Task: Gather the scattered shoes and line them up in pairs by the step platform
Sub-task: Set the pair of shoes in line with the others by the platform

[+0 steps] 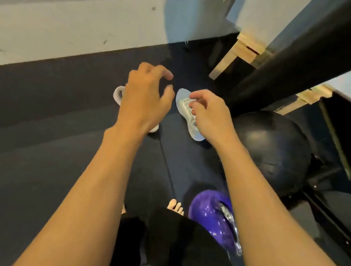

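Observation:
Two white sneakers lie on the dark floor mat. My left hand (146, 95) hovers over the left sneaker (117, 96), fingers spread and loosely curved, holding nothing; it hides most of that shoe. The right sneaker (186, 110) lies a little apart, toe pointing away from me. My right hand (209, 112) is over its laces and heel with fingers curled down onto it. Whether those fingers grip the shoe cannot be told. The pale raised step platform (50, 33) runs along the far side of the mat.
A large black ball (272, 147) sits right of the shoes beside a thick black post (296, 65). Wooden frame legs (227, 60) stand behind. A purple ball (211, 219) lies near my bare toes (175, 206). A black bar base (324, 213) stretches at right.

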The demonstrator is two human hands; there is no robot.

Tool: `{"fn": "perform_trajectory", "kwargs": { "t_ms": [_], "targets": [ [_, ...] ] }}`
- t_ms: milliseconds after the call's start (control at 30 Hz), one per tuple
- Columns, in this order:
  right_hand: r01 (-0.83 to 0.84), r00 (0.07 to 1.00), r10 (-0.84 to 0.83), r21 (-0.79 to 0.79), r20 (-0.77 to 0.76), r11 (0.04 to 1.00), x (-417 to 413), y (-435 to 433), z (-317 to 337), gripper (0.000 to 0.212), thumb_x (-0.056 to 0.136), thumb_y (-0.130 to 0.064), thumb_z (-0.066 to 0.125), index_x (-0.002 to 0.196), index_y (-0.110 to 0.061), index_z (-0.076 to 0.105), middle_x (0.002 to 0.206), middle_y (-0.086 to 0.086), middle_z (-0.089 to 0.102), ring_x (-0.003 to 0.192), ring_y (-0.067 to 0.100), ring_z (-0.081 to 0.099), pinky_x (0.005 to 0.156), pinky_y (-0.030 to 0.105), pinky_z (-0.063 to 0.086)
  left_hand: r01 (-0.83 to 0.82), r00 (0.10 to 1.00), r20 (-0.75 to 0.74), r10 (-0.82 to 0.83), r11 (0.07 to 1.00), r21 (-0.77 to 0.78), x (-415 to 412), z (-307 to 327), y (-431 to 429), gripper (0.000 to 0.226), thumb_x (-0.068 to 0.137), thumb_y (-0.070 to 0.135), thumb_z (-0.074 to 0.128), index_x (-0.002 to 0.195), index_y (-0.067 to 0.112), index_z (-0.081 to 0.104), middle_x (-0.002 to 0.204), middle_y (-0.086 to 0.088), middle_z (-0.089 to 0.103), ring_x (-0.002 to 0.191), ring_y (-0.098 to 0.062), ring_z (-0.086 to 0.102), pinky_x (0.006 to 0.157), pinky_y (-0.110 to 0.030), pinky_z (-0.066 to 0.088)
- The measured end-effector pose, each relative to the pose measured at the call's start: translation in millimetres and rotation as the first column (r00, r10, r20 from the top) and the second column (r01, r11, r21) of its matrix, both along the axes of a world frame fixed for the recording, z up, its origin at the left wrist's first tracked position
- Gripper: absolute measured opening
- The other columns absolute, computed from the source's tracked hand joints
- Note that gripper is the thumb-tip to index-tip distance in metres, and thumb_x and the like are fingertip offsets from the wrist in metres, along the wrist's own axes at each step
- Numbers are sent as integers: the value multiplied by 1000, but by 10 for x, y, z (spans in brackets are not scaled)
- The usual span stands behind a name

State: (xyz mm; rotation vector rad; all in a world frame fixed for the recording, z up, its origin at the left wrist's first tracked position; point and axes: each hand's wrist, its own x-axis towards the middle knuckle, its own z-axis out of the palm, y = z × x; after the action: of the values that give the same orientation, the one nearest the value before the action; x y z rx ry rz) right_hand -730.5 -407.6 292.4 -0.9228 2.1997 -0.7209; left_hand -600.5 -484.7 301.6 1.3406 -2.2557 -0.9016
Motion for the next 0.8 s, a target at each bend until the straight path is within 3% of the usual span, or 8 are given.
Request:
{"fn": "perform_trajectory", "kwargs": {
  "t_ms": [133,233,333,433,567,667,733,800],
  "targets": [
    [-63,975,95,160,-201,985,-257,-219,-1282,22,97,-14,39,106,-11,59,110,9,61,96,27,55,83,42,48,54,999,4,-54,998,10,-177,-1336,-181,25,90,24,55,114,21,62,121,-5,54,110,-26,49,90,-26,32],
    [-108,914,210,290,-348,951,-428,-332,-2116,20,99,-18,37,105,-9,54,118,12,58,97,28,53,76,35,40,35,999,-2,-35,997,69,-318,-2160,-380,24,90,27,55,111,19,64,113,-7,59,103,-27,54,90,-38,43],
    [37,950,91,397,-298,917,-452,-444,-2705,52,94,-26,52,140,-9,34,139,15,45,121,35,48,94,41,41,3,1000,30,-7,990,141,-505,-2745,-513,24,90,29,53,109,19,64,112,-8,61,102,-25,56,88,-38,45],
    [38,947,150,562,-284,826,-557,-472,-3157,71,91,-24,55,147,-7,15,145,18,36,129,38,41,102,45,36,39,997,56,-50,983,179,-680,-3144,-571,27,90,27,53,114,18,61,118,-8,59,108,-28,55,95,-47,46],
    [84,907,181,586,-379,806,-755,-403,-3532,46,92,-19,50,133,-5,35,125,19,53,114,36,51,85,42,39,-31,987,157,20,997,71,-644,-3376,-973,35,87,22,59,121,17,57,122,-10,59,113,-31,53,99,-50,42],
    [121,920,157,641,-359,758,-787,-457,-3546,62,91,-24,59,143,-11,28,138,17,45,125,36,44,100,44,37,-206,955,220,199,978,9,-395,-3416,-1304,41,83,17,64,123,15,54,124,-12,56,116,-34,48,96,-49,42],
    [101,917,170,620,-362,778,-740,-587,-3526,63,88,-27,65,141,-12,33,136,15,48,123,35,47,102,43,38,-257,935,267,233,965,58,-212,-3471,-1410,45,81,17,67,123,16,50,123,-11,57,115,-34,49,93,-45,43],
    [71,908,162,523,-387,849,-617,-750,-3483,56,87,-28,66,135,-11,44,129,13,54,115,33,53,92,38,45,-276,917,337,213,949,151,-69,-3552,-1429,47,82,20,67,125,17,47,126,-12,52,116,-35,48,87,-42,40]
  ]
}}
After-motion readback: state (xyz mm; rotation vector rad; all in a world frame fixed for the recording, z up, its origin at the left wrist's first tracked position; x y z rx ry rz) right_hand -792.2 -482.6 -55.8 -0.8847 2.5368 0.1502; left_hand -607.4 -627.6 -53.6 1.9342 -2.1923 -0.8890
